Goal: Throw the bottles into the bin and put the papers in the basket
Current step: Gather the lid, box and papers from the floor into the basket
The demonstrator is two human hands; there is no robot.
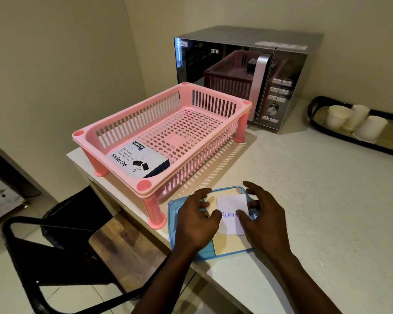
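Note:
A pink slatted basket [216, 152] on short legs stands on the counter's left end, with a white Binder Clip card [141, 158] lying in its near corner. In front of it lies a blue transparent folder [227, 250] at the counter's near edge. A white paper slip [232, 207] with blue handwriting rests on the folder. My left hand [197, 220] lies on the folder's left part, thumb touching the slip's left edge. My right hand [263, 214] hovers over the slip's right edge, fingers spread and loosely bent. No bottles are in view.
A silver microwave [281, 75] stands behind the basket. A black tray [313, 105] with paper cups [359, 123] sits at the right. Below the counter's left end stand a black bin with a bag [77, 214] and a black-framed chair with wooden seat [118, 241].

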